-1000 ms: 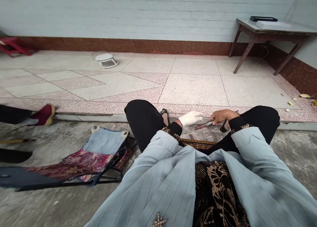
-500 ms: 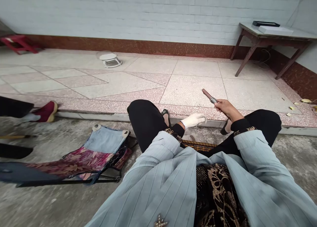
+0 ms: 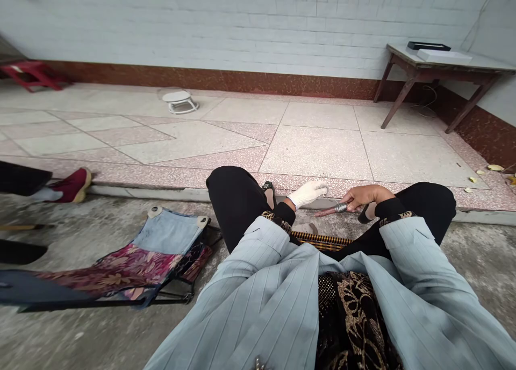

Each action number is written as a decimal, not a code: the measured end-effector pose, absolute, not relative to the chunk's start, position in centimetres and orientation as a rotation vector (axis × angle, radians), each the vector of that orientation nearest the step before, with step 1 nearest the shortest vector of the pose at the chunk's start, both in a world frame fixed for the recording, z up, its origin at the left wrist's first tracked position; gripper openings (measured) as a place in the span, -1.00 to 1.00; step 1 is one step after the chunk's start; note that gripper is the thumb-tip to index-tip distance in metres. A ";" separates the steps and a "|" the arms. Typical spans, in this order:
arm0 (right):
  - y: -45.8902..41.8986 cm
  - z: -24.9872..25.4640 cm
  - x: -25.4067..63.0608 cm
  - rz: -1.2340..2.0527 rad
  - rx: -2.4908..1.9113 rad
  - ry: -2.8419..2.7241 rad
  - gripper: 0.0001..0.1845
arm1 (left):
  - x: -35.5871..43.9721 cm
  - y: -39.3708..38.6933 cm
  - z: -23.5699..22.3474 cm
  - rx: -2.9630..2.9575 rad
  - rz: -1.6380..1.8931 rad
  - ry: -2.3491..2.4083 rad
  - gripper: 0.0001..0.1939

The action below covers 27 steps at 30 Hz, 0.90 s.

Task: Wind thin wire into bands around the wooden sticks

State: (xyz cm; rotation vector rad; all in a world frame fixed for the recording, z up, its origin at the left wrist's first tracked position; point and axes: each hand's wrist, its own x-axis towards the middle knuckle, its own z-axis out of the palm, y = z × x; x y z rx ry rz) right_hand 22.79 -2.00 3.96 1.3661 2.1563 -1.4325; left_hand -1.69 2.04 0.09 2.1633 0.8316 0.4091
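My right hand (image 3: 365, 196), bare, is closed around a brown stick (image 3: 324, 212) wound with silvery wire (image 3: 341, 207). The stick's free end points left and slightly down, below the gloved fingers. My left hand (image 3: 309, 193) wears a white knitted glove, and its fingers are curled together just above and left of the wire. A faint thin strand shows near the wire winding; what the gloved fingers hold, if anything, is too small to make out. Beneath the hands, between my knees, is a yellow-and-black woven seat edge (image 3: 322, 241).
A low folding chair (image 3: 167, 233) with patterned cloth stands at left, near another person's red shoe (image 3: 72, 185). On the raised tiled floor are a small white stool (image 3: 180, 100), a red stool (image 3: 34, 74) and a wooden table (image 3: 411, 69) bearing flat boxes. The step edge (image 3: 153, 193) crosses ahead.
My right hand has come down and turned, bringing the stick from pointing up and away to lying leftward near the glove. The gloved left hand has shifted slightly left and up.
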 end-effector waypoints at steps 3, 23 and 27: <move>-2.3 5.2 23.2 -1.800 1.178 2.334 -0.47 | -1.7 2.2 -0.4 2.080 0.384 0.852 -0.70; -1.7 2.9 21.8 -1.194 1.717 2.074 -0.75 | -1.2 1.8 -0.1 2.325 0.302 0.716 -0.71; -2.2 4.8 23.0 -1.781 1.299 2.215 -0.47 | -1.3 2.1 -0.7 2.049 0.368 0.727 -0.70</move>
